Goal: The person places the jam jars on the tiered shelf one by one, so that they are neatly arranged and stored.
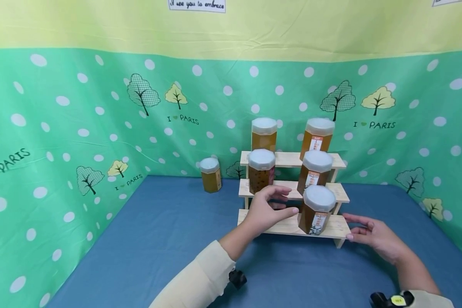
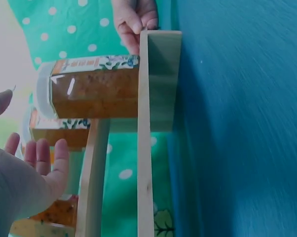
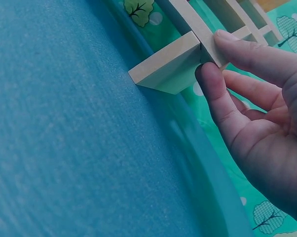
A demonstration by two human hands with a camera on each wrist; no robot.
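A three-step wooden display stand [image 1: 285, 228] stands on the blue cloth, bearing several hexagonal jars with whitish lids. My right hand [image 1: 379, 239] pinches the right end of its lowest step, thumb and finger at the corner [image 3: 215, 52] in the right wrist view. A labelled brown jar [image 1: 316, 210] sits toward the right of that step. My left hand [image 1: 267, 209] is left of this jar, fingers spread and holding nothing; the left wrist view shows a gap between the fingers [image 2: 59, 158] and the jar. Behind the left hand, a dark-speckled jar [image 1: 261, 173] rests on the middle step.
Another labelled jar [image 1: 313, 171] occupies the middle step's right side. Two amber jars, one left [image 1: 263, 133] and one right [image 1: 316, 139], stand on the top step. A single amber jar [image 1: 211, 176] is on the blue cloth [image 1: 169, 239] near the green dotted curtain [image 1: 111, 107].
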